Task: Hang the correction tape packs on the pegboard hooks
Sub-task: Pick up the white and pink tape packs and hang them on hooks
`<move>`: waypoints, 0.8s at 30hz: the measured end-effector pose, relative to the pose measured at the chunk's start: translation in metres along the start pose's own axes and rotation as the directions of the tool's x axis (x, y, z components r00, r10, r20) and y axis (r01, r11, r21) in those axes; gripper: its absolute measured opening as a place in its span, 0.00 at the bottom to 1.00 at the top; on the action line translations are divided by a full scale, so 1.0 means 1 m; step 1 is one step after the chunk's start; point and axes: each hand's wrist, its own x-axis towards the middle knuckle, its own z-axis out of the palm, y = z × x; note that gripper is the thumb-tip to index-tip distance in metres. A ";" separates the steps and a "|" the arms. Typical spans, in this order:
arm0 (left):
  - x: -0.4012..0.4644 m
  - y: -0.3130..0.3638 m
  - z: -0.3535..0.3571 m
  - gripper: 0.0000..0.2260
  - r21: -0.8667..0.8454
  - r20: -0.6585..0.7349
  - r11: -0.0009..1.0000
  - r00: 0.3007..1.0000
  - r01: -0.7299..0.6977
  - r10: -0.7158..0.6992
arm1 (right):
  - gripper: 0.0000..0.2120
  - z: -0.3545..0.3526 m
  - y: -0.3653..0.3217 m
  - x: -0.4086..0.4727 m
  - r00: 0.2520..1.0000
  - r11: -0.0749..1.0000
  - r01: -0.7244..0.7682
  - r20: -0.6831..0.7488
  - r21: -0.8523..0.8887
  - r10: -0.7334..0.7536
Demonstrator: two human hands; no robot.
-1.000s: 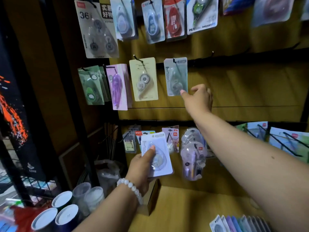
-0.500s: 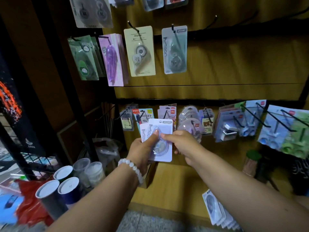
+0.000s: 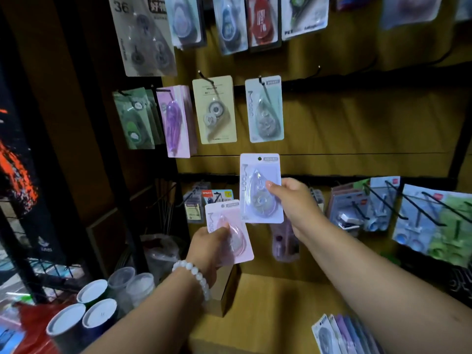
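Right hand: right hand (image 3: 293, 200) pinches the lavender-carded correction tape pack with a clear teardrop blister (image 3: 261, 188) by its right edge, thumb on the blister face, fingers behind; the card is upright and raised clear of the other pack.
Left hand: left hand (image 3: 209, 245), with a white bead bracelet (image 3: 194, 275) at the wrist, grips the pink-carded correction tape pack of the same teardrop shape (image 3: 229, 232) low on its left side, thumb across the front.
Location of stock in hand: both packs sit in front of the brown wooden display board (image 3: 357, 123), the lavender one above and right of the pink one, lower corner overlapping it; neither is on a hook.
Hang hole: a dark round hole shows at the top centre of the lavender card.
Matching item on display: grey-green carded teardrop tape pack (image 3: 264, 109) hangs directly above on a black wire hook (image 3: 261, 80).
Free hook: a bare black wire hook (image 3: 318, 70) juts from the rail to the right of it.
Reserve stock: fanned row of further carded packs (image 3: 342, 335) on the wooden counter, lower right.
Step in hand: judged as one pack separated and being carried up to hang.
Next move calls for: lifting the lavender card, lining its hole with a hook tip, and sliding it back; which hook is meant cannot be told.
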 end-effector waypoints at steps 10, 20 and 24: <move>-0.005 0.014 0.001 0.08 -0.003 0.044 0.999 0.998 -0.032 0.032 | 0.05 -0.001 -0.098 0.038 0.939 0.941 0.338 -0.057 -0.020 -0.338; 0.001 0.011 -0.002 0.12 -0.070 0.016 0.998 1.000 -0.003 0.004 | 0.08 0.009 -0.106 0.062 0.943 0.944 0.299 -0.108 -0.141 -0.315; 0.005 0.007 -0.001 0.12 -0.089 0.032 0.996 0.999 0.008 -0.005 | 0.09 0.013 -0.107 0.063 0.936 0.940 0.319 -0.113 -0.120 -0.332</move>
